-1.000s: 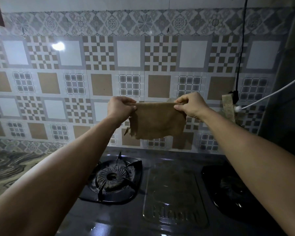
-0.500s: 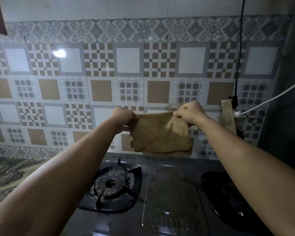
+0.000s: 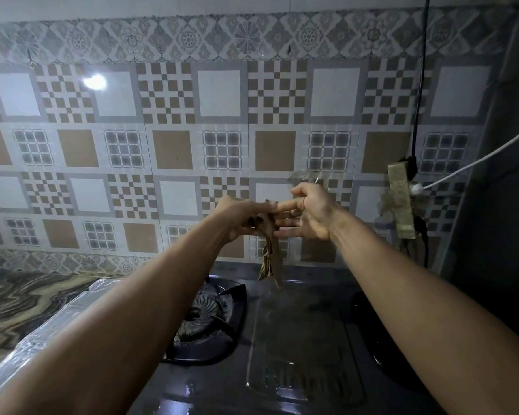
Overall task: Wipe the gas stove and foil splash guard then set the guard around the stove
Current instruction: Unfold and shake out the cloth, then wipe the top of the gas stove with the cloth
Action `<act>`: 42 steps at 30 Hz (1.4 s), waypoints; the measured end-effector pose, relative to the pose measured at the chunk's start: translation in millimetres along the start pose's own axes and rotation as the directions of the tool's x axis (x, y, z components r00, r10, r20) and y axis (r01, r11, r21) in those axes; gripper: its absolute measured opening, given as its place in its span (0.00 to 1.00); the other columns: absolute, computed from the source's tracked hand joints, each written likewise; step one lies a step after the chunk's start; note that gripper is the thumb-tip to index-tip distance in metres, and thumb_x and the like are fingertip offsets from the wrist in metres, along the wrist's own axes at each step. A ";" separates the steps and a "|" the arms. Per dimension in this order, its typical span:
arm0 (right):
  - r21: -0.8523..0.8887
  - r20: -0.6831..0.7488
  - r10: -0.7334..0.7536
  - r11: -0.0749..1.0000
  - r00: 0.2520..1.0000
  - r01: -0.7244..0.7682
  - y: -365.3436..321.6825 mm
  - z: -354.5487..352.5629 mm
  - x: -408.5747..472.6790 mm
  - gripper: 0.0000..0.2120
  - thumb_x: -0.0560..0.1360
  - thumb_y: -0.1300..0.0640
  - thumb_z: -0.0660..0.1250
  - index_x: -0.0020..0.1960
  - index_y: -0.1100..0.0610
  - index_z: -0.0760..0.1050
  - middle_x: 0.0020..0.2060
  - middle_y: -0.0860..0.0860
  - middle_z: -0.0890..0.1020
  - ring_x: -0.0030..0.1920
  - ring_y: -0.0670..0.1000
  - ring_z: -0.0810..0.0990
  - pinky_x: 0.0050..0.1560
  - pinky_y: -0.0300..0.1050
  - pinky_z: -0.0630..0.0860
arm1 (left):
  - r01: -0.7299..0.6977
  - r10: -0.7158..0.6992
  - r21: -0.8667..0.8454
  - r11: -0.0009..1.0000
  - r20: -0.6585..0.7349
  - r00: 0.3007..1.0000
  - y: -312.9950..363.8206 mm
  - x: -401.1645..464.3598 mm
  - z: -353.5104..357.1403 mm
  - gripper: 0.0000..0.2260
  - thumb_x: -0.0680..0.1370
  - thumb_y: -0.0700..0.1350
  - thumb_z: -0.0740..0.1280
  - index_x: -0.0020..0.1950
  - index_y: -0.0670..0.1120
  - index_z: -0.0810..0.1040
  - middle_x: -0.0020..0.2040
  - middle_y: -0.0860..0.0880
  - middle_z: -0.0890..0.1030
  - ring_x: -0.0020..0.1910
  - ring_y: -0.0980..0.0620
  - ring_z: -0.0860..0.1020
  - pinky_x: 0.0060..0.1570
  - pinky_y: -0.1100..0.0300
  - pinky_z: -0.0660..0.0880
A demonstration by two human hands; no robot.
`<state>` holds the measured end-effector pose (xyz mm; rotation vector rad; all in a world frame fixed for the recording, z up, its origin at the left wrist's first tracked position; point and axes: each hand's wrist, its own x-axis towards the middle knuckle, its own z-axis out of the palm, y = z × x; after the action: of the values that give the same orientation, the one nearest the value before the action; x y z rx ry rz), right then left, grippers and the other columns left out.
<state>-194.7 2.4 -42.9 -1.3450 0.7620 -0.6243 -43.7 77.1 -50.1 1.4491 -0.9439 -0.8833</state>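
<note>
Your left hand [image 3: 240, 218] pinches the cloth [image 3: 269, 259], which hangs straight down, long axis vertical, above the stove [image 3: 297, 339]. Your right hand [image 3: 307, 215], fingers spread, touches its top. The guard [image 3: 45, 330] lies left of the stove.

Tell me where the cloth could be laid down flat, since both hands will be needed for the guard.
The flat glass panel of the stove, between the left burner and the right burner, looks bare. The marbled counter left of the foil guard also shows free surface. The burners themselves are ridged.
</note>
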 end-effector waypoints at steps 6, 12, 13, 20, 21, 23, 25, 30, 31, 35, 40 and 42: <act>-0.002 -0.262 0.215 0.975 0.941 -0.223 25.1 -11.3 9.4 0.27 0.78 0.44 0.52 0.53 0.64 0.80 0.50 0.61 0.81 0.49 0.58 0.79 0.52 0.57 0.77 | -0.057 0.056 -0.010 0.998 -0.058 0.997 -4.2 5.4 5.4 0.08 0.75 0.33 0.68 0.53 0.36 0.77 0.47 0.40 0.82 0.41 0.47 0.83 0.36 0.56 0.82; 0.523 0.025 0.256 0.820 0.966 -0.231 61.7 -16.3 20.3 0.37 0.75 0.32 0.50 0.60 0.65 0.74 0.58 0.66 0.78 0.60 0.66 0.75 0.52 0.67 0.74 | -0.140 0.118 0.090 0.986 0.223 0.968 -7.3 -3.1 31.1 0.05 0.75 0.36 0.68 0.51 0.40 0.79 0.49 0.42 0.82 0.49 0.46 0.82 0.43 0.55 0.81; 0.602 -0.038 0.221 0.784 0.975 -0.154 63.0 -18.7 24.7 0.34 0.76 0.34 0.51 0.59 0.62 0.76 0.56 0.64 0.80 0.59 0.64 0.76 0.53 0.63 0.75 | -0.148 0.116 0.096 0.984 0.280 0.953 -11.0 -3.3 33.6 0.07 0.75 0.38 0.69 0.53 0.39 0.79 0.50 0.42 0.83 0.50 0.45 0.82 0.45 0.55 0.81; 0.503 -0.383 0.120 0.859 0.916 0.098 69.9 -43.0 39.7 0.20 0.78 0.41 0.57 0.54 0.57 0.76 0.46 0.60 0.79 0.45 0.60 0.77 0.46 0.54 0.76 | -0.146 0.173 0.339 0.929 -0.052 0.984 -63.4 19.6 -6.7 0.06 0.78 0.44 0.66 0.46 0.43 0.80 0.47 0.44 0.83 0.48 0.46 0.82 0.48 0.56 0.79; 0.356 -0.431 0.093 0.931 0.898 0.075 75.7 -46.3 46.5 0.21 0.78 0.41 0.58 0.53 0.57 0.76 0.47 0.61 0.79 0.44 0.59 0.78 0.48 0.53 0.76 | -0.117 0.182 0.453 0.884 -0.103 0.978 -75.2 23.7 -18.3 0.06 0.78 0.44 0.66 0.45 0.43 0.80 0.46 0.44 0.83 0.47 0.47 0.81 0.45 0.56 0.78; -0.080 -0.519 -0.046 0.997 0.853 0.004 92.0 -46.2 62.0 0.22 0.79 0.40 0.55 0.61 0.56 0.74 0.57 0.61 0.78 0.52 0.59 0.77 0.60 0.56 0.73 | -0.050 0.214 0.646 0.762 -0.178 0.960 -97.9 31.4 -40.5 0.09 0.78 0.47 0.65 0.47 0.43 0.81 0.47 0.44 0.83 0.46 0.47 0.80 0.44 0.55 0.78; -0.523 -0.400 -0.146 0.847 0.905 -0.095 116.1 -44.8 80.5 0.27 0.80 0.37 0.46 0.74 0.49 0.61 0.71 0.58 0.68 0.68 0.61 0.68 0.70 0.60 0.61 | 0.038 0.223 0.773 0.633 -0.230 0.947 -118.4 34.8 -59.5 0.14 0.78 0.50 0.62 0.54 0.42 0.80 0.52 0.41 0.82 0.49 0.44 0.79 0.50 0.52 0.77; -0.995 -0.091 0.070 0.032 0.993 -0.094 161.9 -49.4 107.2 0.29 0.80 0.37 0.38 0.78 0.44 0.44 0.78 0.50 0.43 0.76 0.60 0.34 0.67 0.70 0.28 | 0.118 0.191 0.957 0.265 -0.172 0.966 -158.3 37.5 -98.0 0.25 0.81 0.55 0.53 0.71 0.41 0.67 0.74 0.41 0.66 0.75 0.43 0.61 0.71 0.35 0.53; -0.998 -0.065 0.066 -0.017 0.996 -0.064 164.0 -50.6 109.0 0.30 0.80 0.36 0.38 0.79 0.45 0.42 0.78 0.50 0.42 0.76 0.59 0.33 0.67 0.69 0.28 | 0.120 0.177 0.966 0.229 -0.163 0.971 -163.4 38.3 -104.2 0.26 0.81 0.56 0.51 0.74 0.42 0.64 0.77 0.42 0.60 0.77 0.44 0.55 0.72 0.33 0.48; -0.999 0.031 0.114 -0.026 0.993 0.035 162.7 -55.9 118.5 0.33 0.79 0.34 0.41 0.79 0.49 0.40 0.79 0.50 0.41 0.77 0.55 0.37 0.72 0.67 0.33 | 0.146 0.101 0.970 0.193 -0.167 0.981 -175.3 41.5 -121.8 0.28 0.82 0.58 0.47 0.77 0.43 0.57 0.80 0.44 0.50 0.79 0.46 0.46 0.71 0.32 0.41; -0.996 0.088 0.170 0.026 0.982 0.085 154.7 -48.5 134.8 0.32 0.80 0.36 0.47 0.79 0.46 0.40 0.79 0.51 0.46 0.78 0.55 0.46 0.74 0.64 0.39 | 0.246 0.030 0.932 0.266 -0.263 0.964 -188.5 45.2 -131.9 0.30 0.81 0.60 0.46 0.79 0.45 0.51 0.80 0.43 0.45 0.78 0.45 0.43 0.71 0.34 0.40; -0.993 0.114 0.176 0.022 0.978 0.112 155.4 -34.5 145.5 0.33 0.79 0.34 0.47 0.78 0.44 0.40 0.79 0.52 0.46 0.78 0.56 0.47 0.74 0.63 0.41 | 0.265 0.035 0.919 0.291 -0.287 0.957 -190.5 45.7 -131.9 0.31 0.81 0.61 0.46 0.79 0.44 0.48 0.79 0.42 0.43 0.78 0.44 0.41 0.71 0.35 0.38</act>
<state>-137.0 -111.3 -216.8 -2.7008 1.1155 0.3469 108.5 94.9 -229.7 2.6461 -1.2477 -0.0692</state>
